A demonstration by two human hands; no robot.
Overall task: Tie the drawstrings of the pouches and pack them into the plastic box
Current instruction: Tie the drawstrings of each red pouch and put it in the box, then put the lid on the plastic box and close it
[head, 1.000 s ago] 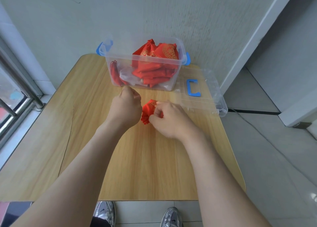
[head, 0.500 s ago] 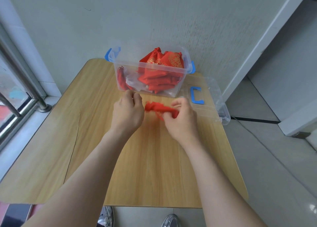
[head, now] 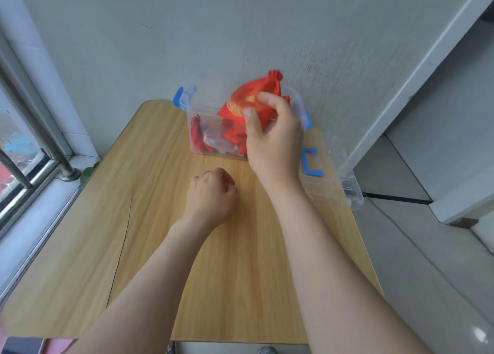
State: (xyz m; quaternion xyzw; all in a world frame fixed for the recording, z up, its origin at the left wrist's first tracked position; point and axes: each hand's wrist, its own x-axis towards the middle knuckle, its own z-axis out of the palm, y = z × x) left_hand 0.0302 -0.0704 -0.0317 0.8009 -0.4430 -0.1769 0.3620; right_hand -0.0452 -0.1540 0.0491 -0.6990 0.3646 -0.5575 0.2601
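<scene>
My right hand [head: 270,137] grips a red pouch [head: 247,97] with gold embroidery and holds it above the open clear plastic box [head: 199,129] with blue latches, at the far edge of the wooden table. The pouch's gathered neck points up toward the wall. Several more red pouches [head: 232,137] lie inside the box. My left hand [head: 211,193] rests on the table in front of the box, its fingers curled into a fist with nothing visible in it.
The box's clear lid [head: 331,166] with a blue handle lies to the right of the box and overhangs the table's right edge. A wall stands right behind the box. A window with metal bars [head: 29,139] is at the left.
My right hand has lifted the pouch from the table up over the box. My left hand has let go of it and stayed low on the table.
</scene>
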